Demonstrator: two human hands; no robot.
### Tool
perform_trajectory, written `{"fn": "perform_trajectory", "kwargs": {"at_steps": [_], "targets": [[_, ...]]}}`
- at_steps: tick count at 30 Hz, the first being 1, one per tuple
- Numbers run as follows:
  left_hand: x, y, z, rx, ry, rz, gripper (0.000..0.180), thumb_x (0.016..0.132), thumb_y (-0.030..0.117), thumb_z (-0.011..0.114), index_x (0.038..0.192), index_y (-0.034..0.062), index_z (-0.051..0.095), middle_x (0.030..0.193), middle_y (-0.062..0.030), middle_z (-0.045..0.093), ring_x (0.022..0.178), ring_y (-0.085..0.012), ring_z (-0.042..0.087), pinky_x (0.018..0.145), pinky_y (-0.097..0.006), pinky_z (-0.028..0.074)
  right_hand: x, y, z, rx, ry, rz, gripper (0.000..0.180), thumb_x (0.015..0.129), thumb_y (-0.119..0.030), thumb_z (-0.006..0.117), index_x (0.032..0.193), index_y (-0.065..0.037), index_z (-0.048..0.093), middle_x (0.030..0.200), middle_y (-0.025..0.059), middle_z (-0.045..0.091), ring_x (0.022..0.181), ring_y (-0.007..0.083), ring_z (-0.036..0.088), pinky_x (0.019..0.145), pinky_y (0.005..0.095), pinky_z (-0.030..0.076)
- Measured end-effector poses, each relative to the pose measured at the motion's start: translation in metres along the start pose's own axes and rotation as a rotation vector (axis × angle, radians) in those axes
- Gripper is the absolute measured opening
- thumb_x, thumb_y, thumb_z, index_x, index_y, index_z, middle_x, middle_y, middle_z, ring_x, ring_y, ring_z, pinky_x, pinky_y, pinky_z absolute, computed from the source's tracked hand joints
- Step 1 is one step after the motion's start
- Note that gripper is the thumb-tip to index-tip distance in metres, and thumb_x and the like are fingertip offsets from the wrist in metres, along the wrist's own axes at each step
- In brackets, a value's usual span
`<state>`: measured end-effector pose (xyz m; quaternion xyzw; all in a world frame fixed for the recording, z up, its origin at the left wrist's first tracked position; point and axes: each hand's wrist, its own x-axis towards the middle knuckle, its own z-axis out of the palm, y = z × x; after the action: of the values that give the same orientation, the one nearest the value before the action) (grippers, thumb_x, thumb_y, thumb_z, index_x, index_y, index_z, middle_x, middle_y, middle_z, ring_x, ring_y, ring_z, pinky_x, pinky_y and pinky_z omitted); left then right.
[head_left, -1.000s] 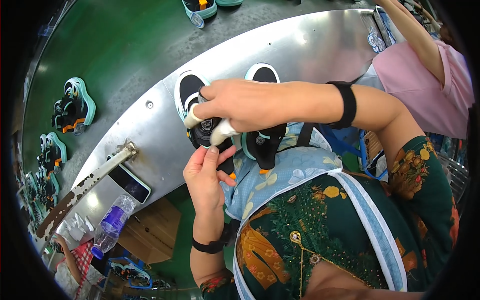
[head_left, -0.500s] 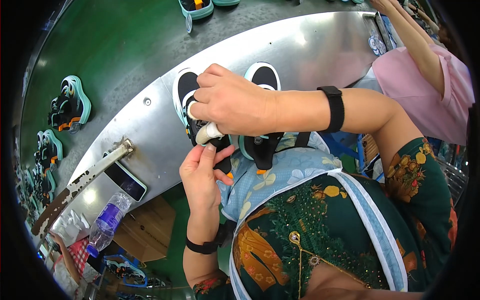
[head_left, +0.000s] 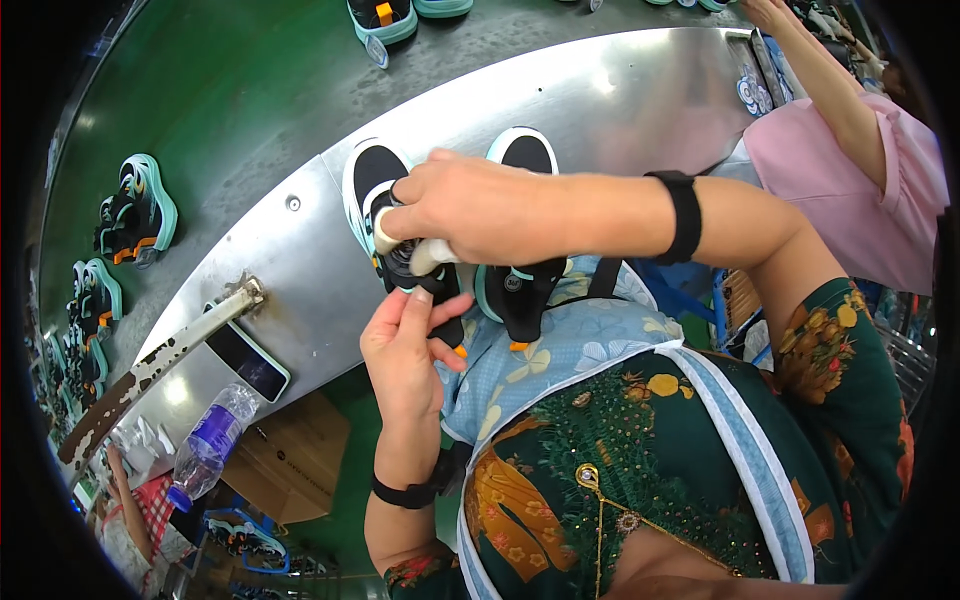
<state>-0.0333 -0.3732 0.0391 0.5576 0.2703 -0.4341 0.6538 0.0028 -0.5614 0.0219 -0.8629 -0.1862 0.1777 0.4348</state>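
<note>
A black, white and mint sports shoe rests on the metal bench, toe pointing away from me. Over its lace area my right hand bends its fingers; pale covers sit on thumb and index finger, whose tips grip the shoe from both sides of the dark laces. At the shoe's near end my left hand pinches the black tongue edge between thumb and index finger, the other fingers loosely apart. Just right stands the matching shoe, untouched, its black tongue and orange heel tab toward me. My right hand hides the first shoe's middle.
Beyond the curved metal bench, a green surface carries more shoes. A phone, a plastic bottle and a chipped metal bar are at left. Below is a cardboard box. A co-worker in pink sits at right.
My right hand has shifted slightly down and right, its thumb moving away from my left fingertips, so more of the laces shows. My left hand stays in place.
</note>
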Motion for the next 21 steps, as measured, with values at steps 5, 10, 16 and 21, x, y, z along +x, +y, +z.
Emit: {"fn": "perform_trajectory", "kwargs": {"at_steps": [5,10,16,21], "targets": [[-0.001,0.004,0.005,-0.028,0.000,0.016,0.031,0.098,0.019,0.053,0.108,-0.0103,0.057,0.093,-0.0147,0.064,0.085,-0.0245,0.070,0.036,-0.023,0.049,0.002,0.005,-0.001,0.079,-0.033,0.172,0.028,0.075,-0.027,0.074,0.090,-0.006,0.064,0.075,0.0101,0.059,0.077,0.0336,0.060,0.069,0.0408,0.047],[0.006,0.006,-0.002,-0.085,-0.029,-0.024,0.041,0.098,0.027,0.051,0.106,-0.0124,0.056,0.097,-0.0165,0.063,0.085,-0.0290,0.071,0.032,-0.025,0.048,0.004,0.004,-0.004,0.086,-0.014,0.060,0.034,0.076,-0.026,0.076,0.099,-0.005,0.063,0.083,0.0140,0.056,0.076,0.0322,0.061,0.065,0.0402,0.046],[0.017,0.003,-0.019,-0.133,-0.120,-0.095,0.040,0.098,0.026,0.051,0.103,-0.0128,0.058,0.097,-0.0169,0.064,0.086,-0.0295,0.071,0.033,-0.025,0.049,0.008,0.006,0.001,0.202,-0.081,0.046,0.029,0.076,-0.020,0.075,0.098,-0.005,0.062,0.085,0.0137,0.054,0.075,0.0322,0.060,0.064,0.0408,0.046],[0.018,0.009,-0.018,-0.131,-0.116,-0.116,0.038,0.097,0.025,0.053,0.102,-0.0122,0.059,0.095,-0.0166,0.064,0.084,-0.0289,0.071,0.032,-0.024,0.047,0.015,0.007,-0.004,0.284,-0.137,0.056,0.025,0.075,-0.016,0.073,0.096,-0.004,0.064,0.085,0.0114,0.053,0.070,0.0251,0.057,0.062,0.0359,0.046]]}}
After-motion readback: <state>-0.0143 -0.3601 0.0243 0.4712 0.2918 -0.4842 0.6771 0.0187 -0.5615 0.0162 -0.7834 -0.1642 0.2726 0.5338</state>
